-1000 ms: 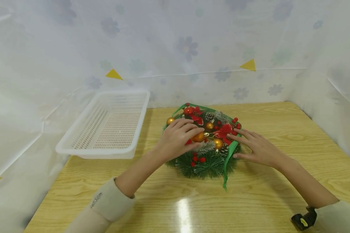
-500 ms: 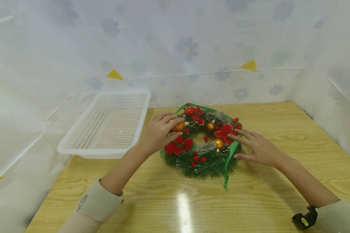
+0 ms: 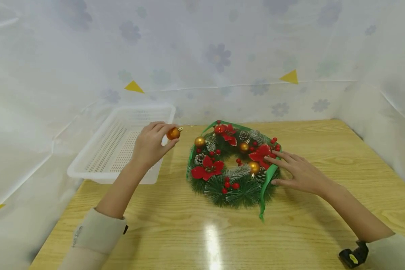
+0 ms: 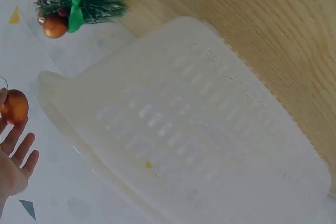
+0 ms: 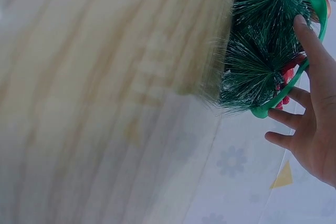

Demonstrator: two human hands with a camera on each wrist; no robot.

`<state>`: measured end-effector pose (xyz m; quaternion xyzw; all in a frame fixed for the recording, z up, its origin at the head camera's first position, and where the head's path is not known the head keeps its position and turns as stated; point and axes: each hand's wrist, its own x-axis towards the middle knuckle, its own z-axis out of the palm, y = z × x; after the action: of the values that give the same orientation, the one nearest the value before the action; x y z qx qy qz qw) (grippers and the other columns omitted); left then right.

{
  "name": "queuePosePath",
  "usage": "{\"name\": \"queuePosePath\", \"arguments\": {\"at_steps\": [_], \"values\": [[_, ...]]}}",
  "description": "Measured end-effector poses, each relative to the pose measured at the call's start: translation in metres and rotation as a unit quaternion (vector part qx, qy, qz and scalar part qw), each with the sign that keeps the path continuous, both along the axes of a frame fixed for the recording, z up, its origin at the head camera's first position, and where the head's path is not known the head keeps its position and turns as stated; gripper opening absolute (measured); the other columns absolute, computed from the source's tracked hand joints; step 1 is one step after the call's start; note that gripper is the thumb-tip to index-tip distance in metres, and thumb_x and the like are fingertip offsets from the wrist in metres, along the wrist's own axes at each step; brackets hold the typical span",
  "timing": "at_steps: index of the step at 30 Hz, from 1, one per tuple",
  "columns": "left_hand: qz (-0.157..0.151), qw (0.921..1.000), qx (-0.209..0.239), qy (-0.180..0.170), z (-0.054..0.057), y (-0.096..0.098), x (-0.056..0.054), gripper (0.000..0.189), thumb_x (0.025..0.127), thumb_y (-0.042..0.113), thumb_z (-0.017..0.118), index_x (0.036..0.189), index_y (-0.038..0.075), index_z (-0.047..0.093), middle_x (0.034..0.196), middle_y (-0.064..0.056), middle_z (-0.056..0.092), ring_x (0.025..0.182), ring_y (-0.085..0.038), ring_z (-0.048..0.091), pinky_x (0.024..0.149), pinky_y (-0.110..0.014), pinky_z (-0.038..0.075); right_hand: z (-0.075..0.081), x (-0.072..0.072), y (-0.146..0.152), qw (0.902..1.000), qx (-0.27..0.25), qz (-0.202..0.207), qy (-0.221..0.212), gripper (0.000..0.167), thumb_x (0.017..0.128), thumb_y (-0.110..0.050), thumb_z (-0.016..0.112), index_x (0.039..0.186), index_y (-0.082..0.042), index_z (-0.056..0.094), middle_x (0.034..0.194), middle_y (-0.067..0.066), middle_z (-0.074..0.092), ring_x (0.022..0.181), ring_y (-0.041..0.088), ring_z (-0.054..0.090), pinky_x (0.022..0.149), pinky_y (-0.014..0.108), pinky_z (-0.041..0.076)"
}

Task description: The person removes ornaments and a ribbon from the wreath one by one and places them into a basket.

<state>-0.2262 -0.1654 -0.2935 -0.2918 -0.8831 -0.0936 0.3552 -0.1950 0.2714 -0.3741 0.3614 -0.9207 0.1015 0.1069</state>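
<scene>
Between thumb and fingers my left hand [image 3: 150,144] pinches an orange-gold Christmas bauble [image 3: 173,133] with a gold cap, held above the right rim of the white basket. In the left wrist view the bauble [image 4: 14,107] shows a thin wire loop. A green Christmas wreath [image 3: 244,193] lies on the table, dressed with red flowers, berries, pine cones and smaller gold baubles. A green ribbon [image 3: 269,174] runs round its edge. My right hand [image 3: 298,170] rests on the wreath's right side, fingers spread over the ribbon and a red flower [image 3: 261,154].
The white perforated plastic basket [image 3: 111,175] stands at the left of the wooden table [image 3: 243,236]. A flower-print sheet [image 3: 219,93] with yellow triangles hangs behind and at both sides. A small black object [image 3: 353,255] sits at the right sleeve.
My left hand has carried the bauble leftward from the middle of the wreath to the basket's right rim. The right hand and the wreath have hardly moved.
</scene>
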Motion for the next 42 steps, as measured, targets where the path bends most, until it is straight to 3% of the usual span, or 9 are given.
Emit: {"name": "queuePosePath", "arguments": {"at_steps": [8,18,24,30,39,42], "values": [[0.072,0.9966,0.005,-0.041,-0.006,-0.036,-0.013,0.041,0.077,0.025,0.075,0.111,0.004,0.064,0.101,-0.015,0.065,0.1,-0.031,0.055,0.08,-0.045,0.048,0.0,0.001,0.001,1.0,0.003,-0.005,-0.008,0.071,0.082,-0.046,0.065,0.142,-0.019,0.038,0.14,0.019,0.034,0.118,0.048,0.036,0.089,0.064,0.031],[0.139,0.9757,-0.007,-0.169,-0.023,-0.073,-0.03,0.033,0.083,0.022,0.067,0.108,0.001,0.06,0.097,-0.02,0.063,0.095,-0.036,0.055,0.073,-0.047,0.048,-0.002,0.0,0.002,1.0,0.002,-0.003,-0.009,0.072,0.082,-0.046,0.065,0.142,-0.02,0.036,0.14,0.019,0.033,0.118,0.048,0.036,0.088,0.064,0.031],[0.139,0.9562,-0.045,-0.253,-0.03,-0.089,-0.039,0.034,0.084,0.022,0.067,0.109,0.001,0.057,0.092,-0.02,0.062,0.083,-0.035,0.055,0.059,-0.042,0.048,-0.004,-0.001,0.002,0.9998,0.003,-0.008,-0.02,0.072,0.081,-0.047,0.065,0.142,-0.019,0.037,0.141,0.018,0.032,0.117,0.048,0.036,0.088,0.064,0.032],[0.123,0.9327,-0.042,-0.336,-0.036,-0.102,-0.046,0.035,0.085,0.018,0.066,0.112,-0.002,0.055,0.097,-0.021,0.06,0.087,-0.036,0.055,0.063,-0.046,0.048,-0.005,-0.001,0.002,0.9997,0.003,-0.009,-0.023,0.072,0.082,-0.047,0.064,0.142,-0.019,0.037,0.142,0.018,0.031,0.117,0.049,0.037,0.087,0.065,0.033],[0.107,0.9245,-0.053,-0.362,-0.046,-0.11,-0.049,0.035,0.081,0.011,0.07,0.111,-0.003,0.056,0.1,-0.021,0.062,0.09,-0.037,0.057,0.072,-0.048,0.048,-0.004,-0.003,0.0,0.9999,-0.003,0.006,-0.014,0.072,0.081,-0.045,0.066,0.142,-0.018,0.037,0.141,0.019,0.032,0.116,0.048,0.038,0.086,0.064,0.034],[0.101,0.918,-0.054,-0.38,-0.048,-0.11,-0.05,0.034,0.082,0.011,0.069,0.109,-0.002,0.056,0.103,-0.021,0.061,0.091,-0.037,0.057,0.073,-0.048,0.047,-0.003,-0.003,-0.001,0.9999,-0.003,0.009,-0.011,0.072,0.081,-0.045,0.066,0.142,-0.018,0.037,0.141,0.019,0.032,0.116,0.048,0.038,0.086,0.064,0.034]]}}
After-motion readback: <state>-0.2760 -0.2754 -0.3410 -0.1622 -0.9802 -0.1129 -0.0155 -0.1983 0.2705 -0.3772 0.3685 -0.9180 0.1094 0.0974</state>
